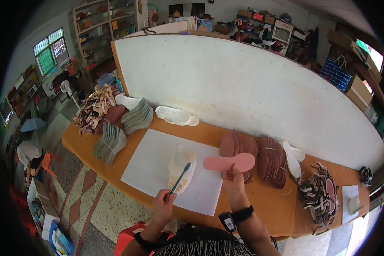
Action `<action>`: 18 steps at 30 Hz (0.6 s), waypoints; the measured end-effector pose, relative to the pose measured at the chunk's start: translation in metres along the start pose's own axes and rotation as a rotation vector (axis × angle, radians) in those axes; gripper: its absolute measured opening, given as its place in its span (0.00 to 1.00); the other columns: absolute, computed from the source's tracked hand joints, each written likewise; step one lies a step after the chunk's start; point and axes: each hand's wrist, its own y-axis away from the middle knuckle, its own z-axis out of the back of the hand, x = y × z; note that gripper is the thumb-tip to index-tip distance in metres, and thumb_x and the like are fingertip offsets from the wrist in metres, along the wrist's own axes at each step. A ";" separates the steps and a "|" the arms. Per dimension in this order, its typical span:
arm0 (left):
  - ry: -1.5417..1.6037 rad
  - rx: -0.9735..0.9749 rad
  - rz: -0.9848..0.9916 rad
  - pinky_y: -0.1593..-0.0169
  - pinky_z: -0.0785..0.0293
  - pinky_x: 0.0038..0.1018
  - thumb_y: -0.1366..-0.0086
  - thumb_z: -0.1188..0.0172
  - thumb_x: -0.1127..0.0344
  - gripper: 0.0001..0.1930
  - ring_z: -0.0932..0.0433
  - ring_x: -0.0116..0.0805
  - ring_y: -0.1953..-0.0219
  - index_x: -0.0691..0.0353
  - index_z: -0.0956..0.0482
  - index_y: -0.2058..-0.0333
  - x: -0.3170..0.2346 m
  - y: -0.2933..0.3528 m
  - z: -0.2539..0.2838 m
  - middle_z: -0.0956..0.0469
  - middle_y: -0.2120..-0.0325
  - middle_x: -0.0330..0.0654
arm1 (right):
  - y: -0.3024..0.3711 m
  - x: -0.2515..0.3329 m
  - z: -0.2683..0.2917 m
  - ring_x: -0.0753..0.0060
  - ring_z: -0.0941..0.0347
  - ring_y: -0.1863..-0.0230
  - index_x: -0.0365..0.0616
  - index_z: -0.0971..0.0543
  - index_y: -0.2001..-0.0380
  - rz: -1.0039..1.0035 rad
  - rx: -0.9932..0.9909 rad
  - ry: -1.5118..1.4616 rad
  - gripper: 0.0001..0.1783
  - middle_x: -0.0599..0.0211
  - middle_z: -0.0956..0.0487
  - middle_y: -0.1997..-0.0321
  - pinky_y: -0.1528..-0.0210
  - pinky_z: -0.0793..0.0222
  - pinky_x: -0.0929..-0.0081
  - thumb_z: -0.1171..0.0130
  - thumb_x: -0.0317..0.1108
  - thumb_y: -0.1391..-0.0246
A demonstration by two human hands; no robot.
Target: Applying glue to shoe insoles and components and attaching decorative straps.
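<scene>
My left hand (162,208) is closed round the lower end of a slim dark teal brush (180,177), shaped like a toothbrush, its head pointing up and away. Behind the brush, a whitish translucent container (175,164) with yellowish stuff in its near end lies on a large white sheet (146,158). My right hand (234,182) pinches a pink insole (217,163) near its middle, thumb on top, holding it level above the table. Just beyond it are bundled stacks of reddish-brown insoles (231,140), partly covered by the pink one.
Grey-green insole stacks (110,144), white soles (173,115) and a strap pile (94,109) line the orange-brown table (166,131) at left. More straps (319,198) and a small white container (353,205) lie right. A white partition (226,81) closes the back; a person (30,155) bends far left.
</scene>
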 end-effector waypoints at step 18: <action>0.747 -0.235 0.253 0.80 0.39 0.14 0.56 0.36 0.78 0.12 0.36 0.17 0.84 0.62 0.33 0.78 -0.043 -0.086 -0.054 0.30 0.84 0.33 | 0.091 -0.003 0.011 0.73 0.28 0.69 0.40 0.26 0.67 -0.671 0.368 0.655 0.08 0.64 0.24 0.69 0.60 0.34 0.73 0.44 0.30 0.52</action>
